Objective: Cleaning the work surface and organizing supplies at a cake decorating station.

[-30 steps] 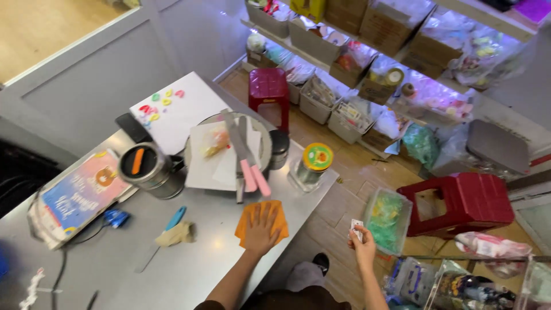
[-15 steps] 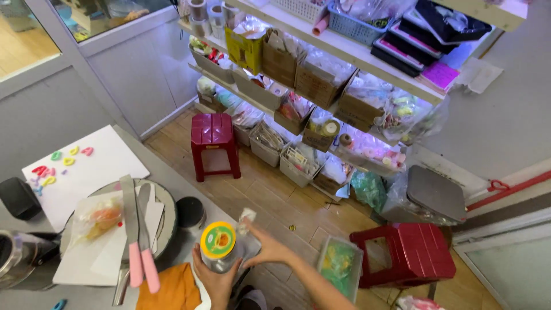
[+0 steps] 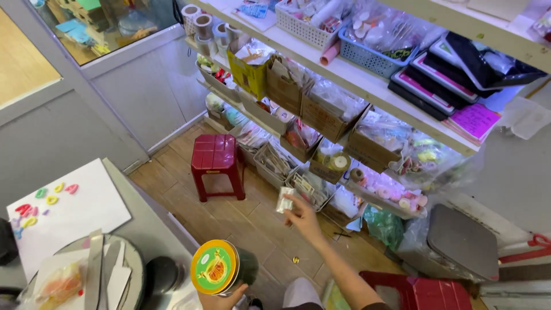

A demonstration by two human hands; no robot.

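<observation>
My right hand reaches out over the floor toward the low shelf bins and pinches a small white packet between its fingers. Only the fingertips of my left hand show at the bottom edge, gripping a round jar with a green and yellow lid at the edge of the grey table. The rest of the left hand is out of the picture.
A dark red plastic stool stands on the wooden floor. Shelves hold baskets, cardboard boxes and bagged goods. On the table lie a white board with coloured letters and a round tray with paper strips. Another red stool sits bottom right.
The view swung up and right, from the table to the shelves. My right hand has stretched out toward the bins with the packet. My left hand went from the orange sheet to the jar.
</observation>
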